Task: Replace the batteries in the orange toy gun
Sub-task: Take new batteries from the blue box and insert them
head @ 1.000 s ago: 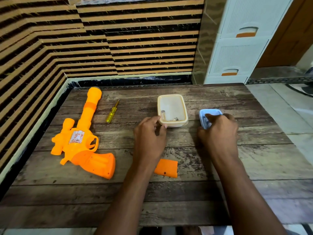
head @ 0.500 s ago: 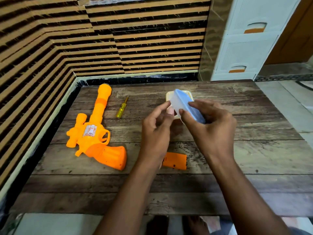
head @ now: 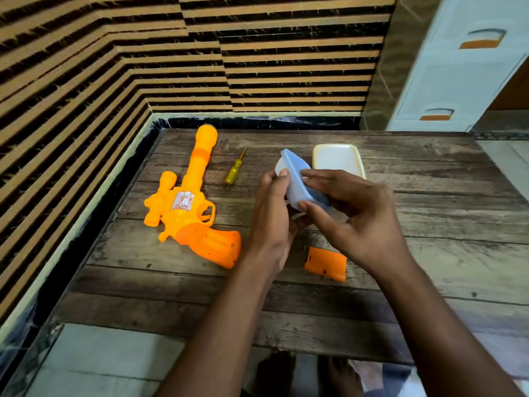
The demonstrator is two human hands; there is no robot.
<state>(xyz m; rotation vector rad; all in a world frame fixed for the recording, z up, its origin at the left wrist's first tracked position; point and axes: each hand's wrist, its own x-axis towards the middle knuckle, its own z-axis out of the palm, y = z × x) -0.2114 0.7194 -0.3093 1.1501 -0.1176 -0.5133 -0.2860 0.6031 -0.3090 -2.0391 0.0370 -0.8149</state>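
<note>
Both hands (head: 320, 213) hold a tilted blue container (head: 297, 179) above the table (head: 429, 253).

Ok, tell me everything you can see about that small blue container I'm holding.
The small blue container looks like pale translucent plastic, rectangular with rounded corners. It is lifted off the table and tipped steeply toward the left hand. The right hand grips it by thumb and fingers; the left hand's fingertips touch its rim. Its contents are not visible.

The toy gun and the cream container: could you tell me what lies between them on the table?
In the head view, the yellow screwdriver, then the hands tilting a blue box.
</note>
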